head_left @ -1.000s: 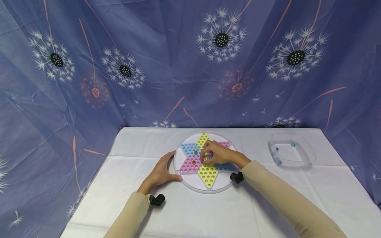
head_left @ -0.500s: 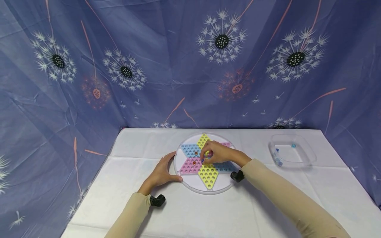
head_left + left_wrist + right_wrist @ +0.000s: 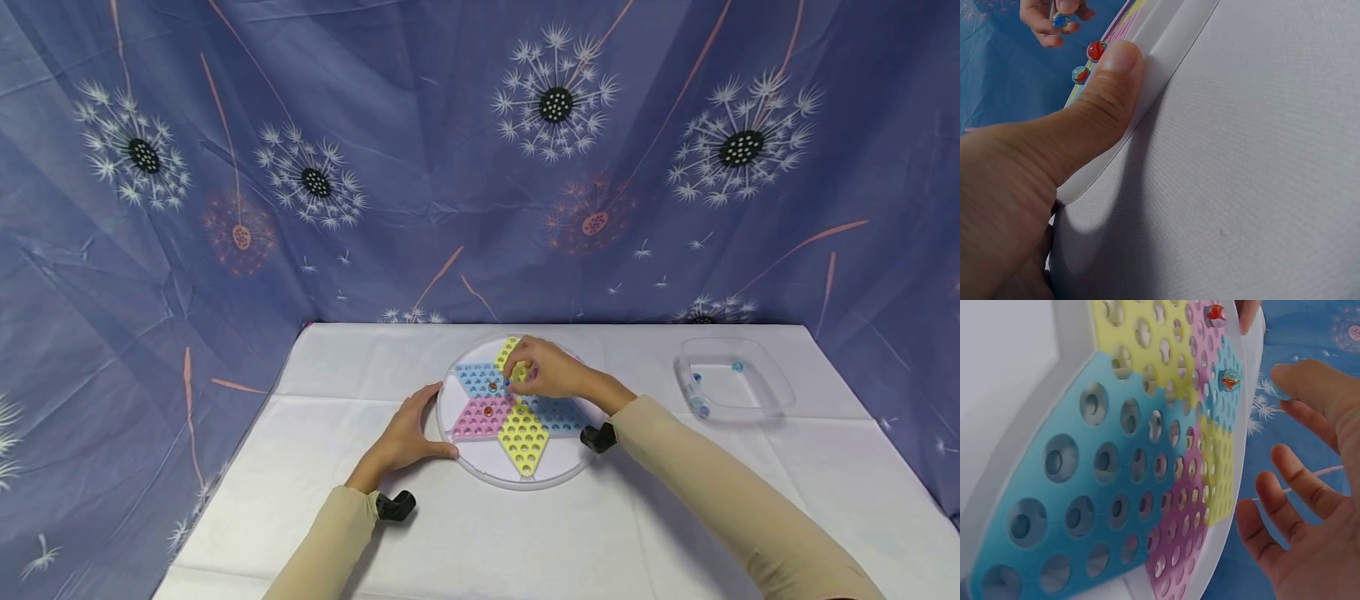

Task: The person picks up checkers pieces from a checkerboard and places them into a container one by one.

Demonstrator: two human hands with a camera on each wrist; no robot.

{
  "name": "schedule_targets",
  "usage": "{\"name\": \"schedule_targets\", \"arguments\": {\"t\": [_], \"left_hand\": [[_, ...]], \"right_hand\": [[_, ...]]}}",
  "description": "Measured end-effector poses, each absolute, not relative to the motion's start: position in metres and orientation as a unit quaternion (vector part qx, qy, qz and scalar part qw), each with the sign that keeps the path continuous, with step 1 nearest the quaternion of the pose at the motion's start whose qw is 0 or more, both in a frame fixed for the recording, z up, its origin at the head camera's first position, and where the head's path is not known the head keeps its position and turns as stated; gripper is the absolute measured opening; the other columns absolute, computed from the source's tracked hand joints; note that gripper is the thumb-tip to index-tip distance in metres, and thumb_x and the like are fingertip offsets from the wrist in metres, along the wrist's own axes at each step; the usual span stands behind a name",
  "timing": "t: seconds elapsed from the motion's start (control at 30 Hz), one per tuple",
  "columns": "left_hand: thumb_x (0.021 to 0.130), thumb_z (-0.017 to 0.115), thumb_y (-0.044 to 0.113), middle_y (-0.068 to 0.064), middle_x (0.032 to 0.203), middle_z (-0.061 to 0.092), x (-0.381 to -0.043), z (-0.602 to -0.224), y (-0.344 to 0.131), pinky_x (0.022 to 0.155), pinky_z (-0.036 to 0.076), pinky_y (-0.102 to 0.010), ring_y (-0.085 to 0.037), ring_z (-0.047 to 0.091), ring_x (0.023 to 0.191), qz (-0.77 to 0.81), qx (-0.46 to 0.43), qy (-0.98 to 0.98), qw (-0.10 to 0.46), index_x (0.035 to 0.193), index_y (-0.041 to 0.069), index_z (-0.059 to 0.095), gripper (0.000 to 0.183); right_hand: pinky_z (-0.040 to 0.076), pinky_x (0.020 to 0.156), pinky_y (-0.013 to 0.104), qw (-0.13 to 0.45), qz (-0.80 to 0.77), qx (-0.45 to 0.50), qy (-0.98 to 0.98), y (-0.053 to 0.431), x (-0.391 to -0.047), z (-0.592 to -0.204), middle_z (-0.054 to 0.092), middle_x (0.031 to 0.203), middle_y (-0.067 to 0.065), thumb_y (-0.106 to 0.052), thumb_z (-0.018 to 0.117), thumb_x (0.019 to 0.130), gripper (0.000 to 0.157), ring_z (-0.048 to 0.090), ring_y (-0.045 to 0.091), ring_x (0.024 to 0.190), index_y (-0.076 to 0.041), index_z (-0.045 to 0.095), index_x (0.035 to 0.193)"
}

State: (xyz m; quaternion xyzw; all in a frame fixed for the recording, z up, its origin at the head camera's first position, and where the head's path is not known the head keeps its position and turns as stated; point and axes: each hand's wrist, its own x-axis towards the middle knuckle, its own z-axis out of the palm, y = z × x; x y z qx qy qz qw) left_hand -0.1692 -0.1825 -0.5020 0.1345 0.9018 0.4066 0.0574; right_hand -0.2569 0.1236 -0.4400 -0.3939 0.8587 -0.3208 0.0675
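A round white Chinese checkers board with a pink, blue and yellow star of holes lies on the table. At its left edge, my left hand is spread, its thumb resting against the white rim. Over the star's middle, my right hand pinches a blue marble between thumb and index finger, just above the holes. The other right fingers are loosely bent, holding nothing. A red marble sits in the pink section. Beside it, a clear marble with an orange-red swirl sits in the blue section.
A clear plastic tub stands on the table to the right, with several blue marbles inside. White cloth covers the table. A blue dandelion-print curtain hangs behind and at the sides.
My right hand, pinching the blue marble, has moved slightly away from me across the board, from near the pink section toward the blue one. The left hand has stayed at the rim.
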Motion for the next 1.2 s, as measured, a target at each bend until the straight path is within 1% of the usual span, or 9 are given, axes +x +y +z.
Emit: {"name": "schedule_targets", "arguments": {"t": [0.1,0.33,0.43,0.63,0.87,1.03,1.2], "left_hand": [[0.060,0.101,0.036,-0.009,0.163,0.038,-0.1686,-0.5017,-0.1824,0.124,0.018,-0.055,-0.039,0.026,0.152,0.408,0.132,0.902,0.057,0.160,0.011,0.034,0.123],[0.060,0.101,0.037,-0.009,0.163,0.038,-0.1674,-0.5002,-0.1821,0.124,0.019,-0.057,-0.039,0.024,0.153,0.411,0.124,0.901,0.061,0.160,0.013,0.035,0.122],[0.061,0.101,0.037,-0.009,0.163,0.037,-0.1674,-0.4996,-0.1820,0.124,0.018,-0.056,-0.039,0.024,0.153,0.409,0.124,0.902,0.063,0.161,0.013,0.034,0.122],[0.061,0.100,0.037,-0.009,0.163,0.037,-0.1679,-0.4999,-0.1815,0.125,0.016,-0.056,-0.039,0.023,0.153,0.406,0.128,0.903,0.062,0.161,0.012,0.034,0.122],[0.063,0.100,0.035,-0.011,0.163,0.038,-0.1680,-0.4991,-0.1808,0.125,0.014,-0.057,-0.041,0.023,0.153,0.408,0.132,0.902,0.055,0.160,0.010,0.034,0.121],[0.062,0.100,0.035,-0.011,0.163,0.038,-0.1682,-0.4997,-0.1813,0.125,0.015,-0.057,-0.041,0.024,0.152,0.407,0.133,0.902,0.055,0.160,0.010,0.034,0.121],[0.062,0.100,0.036,-0.010,0.163,0.037,-0.1682,-0.5001,-0.1821,0.125,0.016,-0.055,-0.039,0.024,0.153,0.400,0.131,0.905,0.062,0.161,0.011,0.032,0.123]], "right_hand": [[0.054,0.078,0.038,0.067,-0.327,-0.385,0.860,0.1243,-0.2578,-0.4392,0.060,0.113,0.007,-0.019,0.081,0.090,0.017,0.061,0.031,0.096,-0.012,0.077,0.105],[0.055,0.087,0.051,0.071,-0.348,-0.368,0.860,0.1231,-0.2597,-0.4387,0.059,0.117,0.004,-0.022,0.080,0.091,0.018,0.060,0.035,0.106,-0.012,0.077,0.107],[0.054,0.088,0.051,0.071,-0.350,-0.364,0.860,0.1226,-0.2604,-0.4389,0.060,0.117,0.004,-0.023,0.080,0.091,0.019,0.060,0.035,0.106,-0.013,0.077,0.107],[0.054,0.087,0.046,0.068,-0.350,-0.361,0.862,0.1224,-0.2599,-0.4392,0.060,0.116,0.004,-0.023,0.080,0.091,0.020,0.060,0.035,0.105,-0.012,0.077,0.107],[0.056,0.083,0.043,0.067,-0.351,-0.354,0.864,0.1231,-0.2592,-0.4388,0.060,0.116,0.003,-0.020,0.081,0.090,0.016,0.061,0.035,0.106,-0.017,0.076,0.105],[0.056,0.082,0.044,0.059,-0.356,-0.361,0.860,0.1254,-0.2594,-0.4394,0.061,0.116,0.003,-0.021,0.080,0.091,0.014,0.061,0.035,0.103,-0.019,0.076,0.103],[0.055,0.087,0.052,0.049,-0.373,-0.358,0.855,0.1322,-0.2593,-0.4381,0.062,0.114,0.003,-0.018,0.081,0.089,0.013,0.061,0.037,0.104,-0.017,0.076,0.102]]}}
